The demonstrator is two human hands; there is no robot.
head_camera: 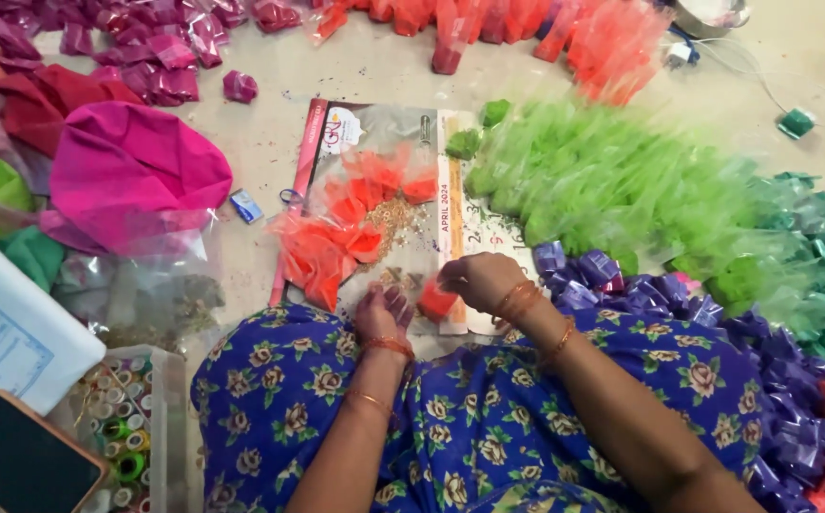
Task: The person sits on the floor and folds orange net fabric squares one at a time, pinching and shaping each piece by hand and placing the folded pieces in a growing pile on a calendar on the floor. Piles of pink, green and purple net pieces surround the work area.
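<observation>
The right hand [477, 278] pinches a small orange packet [436, 302] just below the middle of the frame, fingers closed on its top edge; the left hand [383, 312] sits just beside it to the left, palm up and fingers loosely curled, with what may be a few grains in it, though I cannot tell whether it grips anything. The packet is bunched into a lump, so its long axis is hard to read; it seems to hang from the pinch with its mouth toward the fingers and its bulk toward the lap [450, 418]. Just above the hands lies a heap of loose bits [395, 220] on a clear sheet [374, 133], among flat orange bags [332, 249], all resting on a calendar [465, 204]. As I judge it, the chief risk is spilling: if the mouth tips downward or the pinch slackens, the filling could scatter onto the blue floral cloth. The thin film could also tear. A careless elbow could disturb the purple packets [612, 285] at lower right, or the green ones [603, 180] above them.
</observation>
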